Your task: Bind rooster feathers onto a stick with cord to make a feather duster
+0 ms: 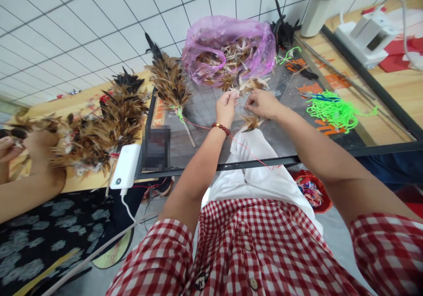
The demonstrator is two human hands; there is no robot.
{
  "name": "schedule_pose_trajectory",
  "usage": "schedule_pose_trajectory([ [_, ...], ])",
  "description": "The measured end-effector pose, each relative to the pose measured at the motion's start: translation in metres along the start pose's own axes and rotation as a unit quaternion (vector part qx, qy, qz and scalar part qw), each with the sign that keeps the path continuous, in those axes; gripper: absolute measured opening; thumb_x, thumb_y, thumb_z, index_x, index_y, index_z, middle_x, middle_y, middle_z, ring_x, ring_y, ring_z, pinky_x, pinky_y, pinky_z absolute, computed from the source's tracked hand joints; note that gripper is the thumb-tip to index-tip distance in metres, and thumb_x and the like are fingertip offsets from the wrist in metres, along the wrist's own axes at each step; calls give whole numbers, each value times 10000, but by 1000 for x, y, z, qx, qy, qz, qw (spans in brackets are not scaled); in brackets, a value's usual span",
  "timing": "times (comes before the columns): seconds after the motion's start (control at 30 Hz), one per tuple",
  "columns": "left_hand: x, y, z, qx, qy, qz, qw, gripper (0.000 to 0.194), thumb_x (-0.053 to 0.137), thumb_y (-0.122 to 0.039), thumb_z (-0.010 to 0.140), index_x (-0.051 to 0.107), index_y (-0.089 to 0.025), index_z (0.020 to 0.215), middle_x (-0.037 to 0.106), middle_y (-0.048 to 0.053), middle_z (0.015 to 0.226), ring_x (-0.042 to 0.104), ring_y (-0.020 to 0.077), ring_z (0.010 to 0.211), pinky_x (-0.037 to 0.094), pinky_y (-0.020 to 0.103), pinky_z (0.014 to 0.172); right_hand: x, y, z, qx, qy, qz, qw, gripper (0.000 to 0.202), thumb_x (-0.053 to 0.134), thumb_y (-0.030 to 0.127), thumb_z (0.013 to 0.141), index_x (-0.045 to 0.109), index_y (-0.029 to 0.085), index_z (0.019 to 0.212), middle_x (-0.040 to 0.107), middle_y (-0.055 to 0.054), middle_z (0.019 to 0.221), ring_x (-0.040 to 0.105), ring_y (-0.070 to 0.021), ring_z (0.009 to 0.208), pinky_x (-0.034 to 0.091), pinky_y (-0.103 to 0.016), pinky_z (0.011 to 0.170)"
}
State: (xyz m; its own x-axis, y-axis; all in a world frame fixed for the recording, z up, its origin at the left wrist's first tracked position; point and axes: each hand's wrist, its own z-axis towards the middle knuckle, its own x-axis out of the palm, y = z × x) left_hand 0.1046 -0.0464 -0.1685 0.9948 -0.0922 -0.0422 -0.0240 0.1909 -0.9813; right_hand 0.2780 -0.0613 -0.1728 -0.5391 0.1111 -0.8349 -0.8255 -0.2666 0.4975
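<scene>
Two bare hands work over the middle of one dark tabletop (205, 110). The left hand (228, 103) (one beaded bracelet (221, 129) on its wrist) pinches the pale end of one feather tuft (256, 84), which points right. The right hand (264, 104) is just beside, fingers curled; whether it grasps anything I cannot tell. Far off lies one purple bag (198, 29) of feathers; left, one bound feather bundle (170, 82) on one stick (189, 133); right, one heap of green cords (332, 110). One red thread (248, 149) reaches the near edge.
</scene>
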Motion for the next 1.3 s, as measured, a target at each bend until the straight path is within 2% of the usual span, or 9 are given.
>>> schedule_pose_trajectory([
  [0.17,-2,-5,-3,9,-8,3,1000,375,706,-554,924,668,-230,739,694,23,776,608,128,697,503,246,656,-6,12,-2,-27,-73,92,993,90,602,243,861,681,201,869,710,-65,829,612,-226,796,500,-373,802],
  [0.33,1,-5,-4,5,31,18,999,366,722,-530,917,669,-222,726,692,19,741,599,122,672,493,249,656,-15,24,-2,-21,-89,240,967,212,710,399,894,659,208,818,689,-21,787,614,-181,781,523,-346,816],
  [0.43,0,2,1,-5,3,19,1000,372,696,-498,947,645,-218,707,644,1,675,577,119,659,470,245,664,-17,24,0,22,-86,366,926,315,726,523,917,675,214,886,697,-19,822,634,-149,732,535,-308,724],
  [0.53,-2,8,7,-15,-29,10,999,361,658,-486,976,645,-222,730,642,-2,688,570,116,655,456,243,657,-17,20,1,75,-64,455,885,361,807,549,854,698,213,932,699,-12,807,629,-123,662,499,-257,595],
  [0.67,-5,7,9,-21,-53,0,998,362,638,-480,990,631,-221,737,639,-7,692,562,109,652,451,234,647,-18,16,0,93,-42,487,868,369,963,387,691,724,195,896,686,-1,720,609,-121,593,489,-259,531],
  [0.8,-5,7,9,-26,-69,-2,997,373,625,-487,998,612,-220,738,619,-11,675,572,111,671,450,230,653,-18,14,1,104,-35,479,871,336,983,251,642,729,180,849,663,-3,657,604,-142,562,529,-309,540],
  [0.9,-6,11,11,-26,-63,0,998,371,619,-493,999,618,-224,744,619,-3,682,593,129,701,469,251,679,-17,10,4,107,-66,457,880,287,941,201,679,710,185,847,650,-1,659,618,-154,595,563,-335,597],
  [1.1,-12,7,9,86,-84,92,988,328,660,-467,973,667,-232,744,761,54,918,687,200,1026,522,327,955,-16,8,3,11,-176,316,932,146,753,200,814,670,223,932,693,-5,790,668,-171,763,584,-356,788],
  [1.3,-4,4,0,57,3,89,994,311,608,-431,1013,694,-226,795,738,17,751,673,156,760,519,285,796,-18,27,-8,-108,-169,206,958,204,671,369,928,659,244,1089,745,-12,862,703,-204,846,569,-397,896],
])
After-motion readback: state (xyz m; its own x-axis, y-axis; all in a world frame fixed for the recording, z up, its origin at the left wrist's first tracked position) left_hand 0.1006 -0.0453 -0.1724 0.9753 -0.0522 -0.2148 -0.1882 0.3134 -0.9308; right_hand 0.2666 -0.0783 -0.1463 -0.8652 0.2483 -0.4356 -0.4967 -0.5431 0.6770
